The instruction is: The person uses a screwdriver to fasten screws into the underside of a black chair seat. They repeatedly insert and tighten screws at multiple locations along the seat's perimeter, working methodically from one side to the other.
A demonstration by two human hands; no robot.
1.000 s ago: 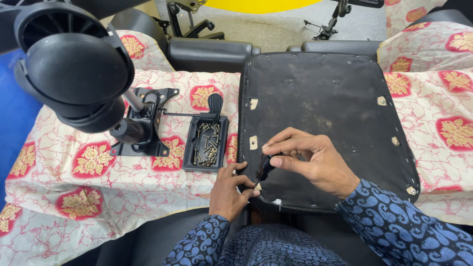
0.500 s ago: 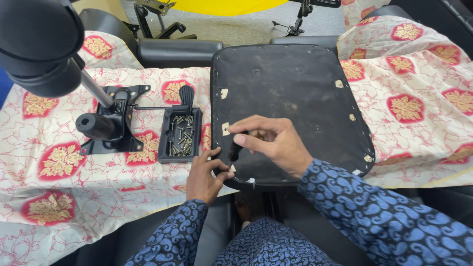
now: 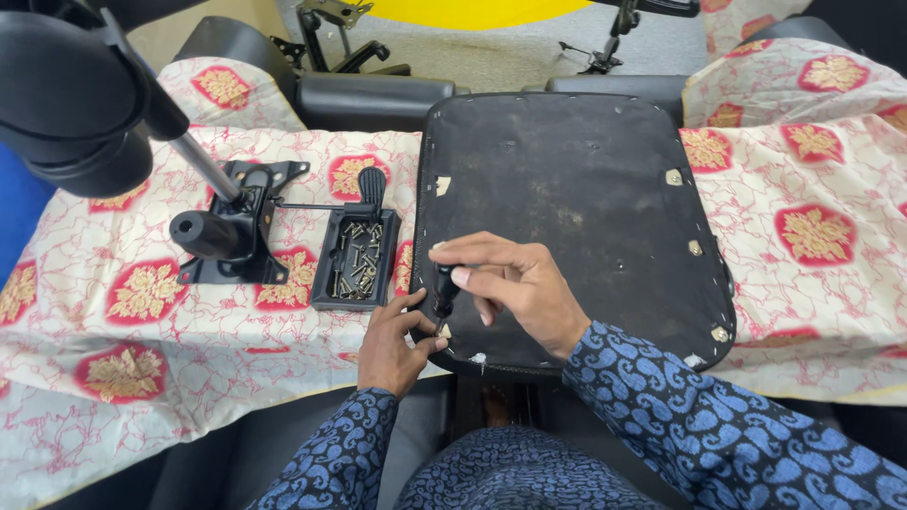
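A black chair seat panel (image 3: pixel 576 198) lies upside down on a table covered with a cream and red flowered cloth (image 3: pixel 142 283). My right hand (image 3: pixel 515 283) grips a small black-handled screwdriver (image 3: pixel 442 288), held upright at the panel's near left corner. My left hand (image 3: pixel 392 340) rests at that same corner, its fingers pinching something small at the tool's tip, which is hidden. Both sleeves are dark blue with a paisley print.
A black tray of several screws (image 3: pixel 357 260) stands just left of the panel. Beside it sits a black chair tilt mechanism with a gas cylinder (image 3: pixel 222 227). A black chair base hub (image 3: pixel 66 94) looms at the upper left. Dark armrests (image 3: pixel 373 94) lie behind.
The view has shifted, so the panel sits more to the middle. Both hands stay at the panel's near left corner with the screwdriver upright between them.
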